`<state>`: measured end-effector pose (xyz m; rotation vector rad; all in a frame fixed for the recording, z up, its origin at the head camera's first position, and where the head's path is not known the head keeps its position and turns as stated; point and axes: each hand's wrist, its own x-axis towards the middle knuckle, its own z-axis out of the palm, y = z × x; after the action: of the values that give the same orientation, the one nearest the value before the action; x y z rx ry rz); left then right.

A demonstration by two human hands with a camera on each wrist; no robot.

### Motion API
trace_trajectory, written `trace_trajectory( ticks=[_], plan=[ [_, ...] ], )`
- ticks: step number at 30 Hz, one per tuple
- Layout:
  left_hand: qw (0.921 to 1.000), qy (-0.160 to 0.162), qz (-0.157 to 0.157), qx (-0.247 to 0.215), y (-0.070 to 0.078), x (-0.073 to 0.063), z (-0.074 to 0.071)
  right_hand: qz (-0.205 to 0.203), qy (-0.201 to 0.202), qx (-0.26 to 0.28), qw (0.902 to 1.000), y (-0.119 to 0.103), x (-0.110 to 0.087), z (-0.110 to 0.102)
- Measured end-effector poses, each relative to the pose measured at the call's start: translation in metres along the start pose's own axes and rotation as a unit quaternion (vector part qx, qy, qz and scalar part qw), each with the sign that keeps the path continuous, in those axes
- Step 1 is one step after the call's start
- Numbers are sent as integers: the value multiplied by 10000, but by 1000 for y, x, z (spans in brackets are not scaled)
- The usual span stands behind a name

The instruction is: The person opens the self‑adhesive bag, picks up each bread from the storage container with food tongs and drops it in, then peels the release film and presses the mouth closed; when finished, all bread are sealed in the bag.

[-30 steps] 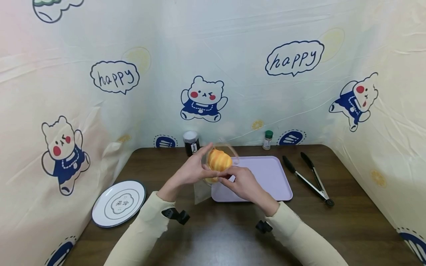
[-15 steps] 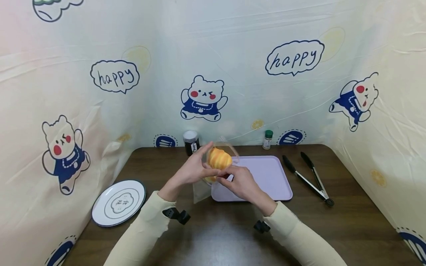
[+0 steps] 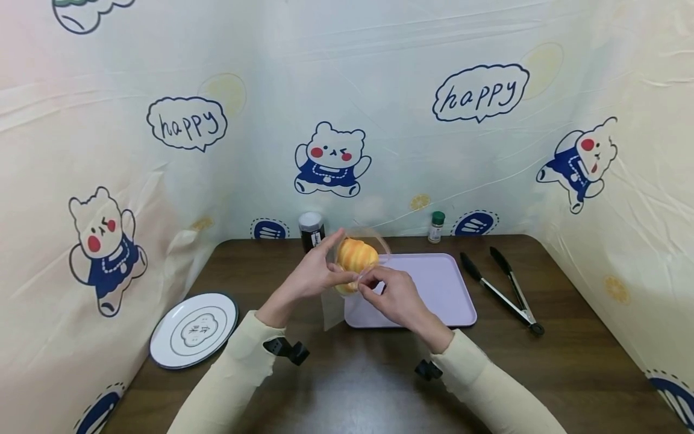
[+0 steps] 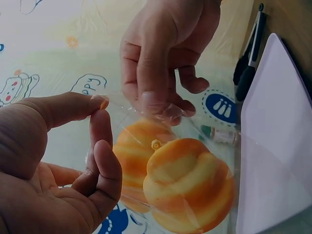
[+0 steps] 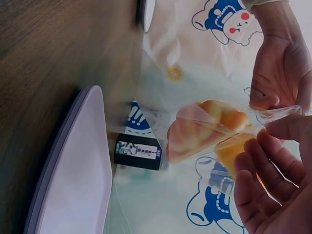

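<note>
Two bread rolls, one orange-striped roll (image 4: 190,185) in front of a second roll (image 4: 131,151), sit inside a clear plastic bag (image 3: 332,310). The bag is held up over the table, overlapping the left end of the lilac tray (image 3: 434,289) in the head view. My left hand (image 3: 314,274) pinches the bag's edge between thumb and finger. Close beside it, my right hand (image 3: 394,293) pinches the same edge with its fingertips. In the right wrist view the gathered plastic shows between both hands, with the rolls (image 5: 200,129) beyond them.
A white plate (image 3: 195,331) with a dark rim lies at the left. Behind the hands stand a dark jar (image 3: 311,232) with a pale lid and a small green-capped bottle (image 3: 436,228). Black-handled tongs (image 3: 509,295) lie spread at the right. A printed cloth hangs around the table.
The right fingertips have shifted slightly up and right along the bag's edge. The bag's lower corner has swung a little to the right. Both hands stay at the bag.
</note>
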<state>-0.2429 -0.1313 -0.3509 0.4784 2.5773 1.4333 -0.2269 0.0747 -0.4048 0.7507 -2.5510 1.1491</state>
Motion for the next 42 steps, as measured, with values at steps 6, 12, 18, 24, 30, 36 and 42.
trace_trajectory(
  ticks=[6,12,18,24,30,36,42],
  plan=[
    [9999,-112,28,-69,-2,0,0,266,99,180,9994,-4,1,0],
    [9995,-252,99,-132,-2,1,2,166,240,234,9993,-5,3,3],
    [9994,-279,136,-126,-1,0,2,-59,367,195,9991,-5,3,5],
    [9996,-127,97,-254,-1,-1,0,28,471,272,9985,-4,2,1],
    [9990,80,56,-439,-5,-2,-6,-46,1148,463,9923,3,2,-13],
    [9985,156,299,-435,-5,-2,-10,-243,1880,620,9799,3,6,-31],
    [9973,134,467,-559,-5,-2,-9,-292,2159,909,9717,-1,9,-42]
  ],
)
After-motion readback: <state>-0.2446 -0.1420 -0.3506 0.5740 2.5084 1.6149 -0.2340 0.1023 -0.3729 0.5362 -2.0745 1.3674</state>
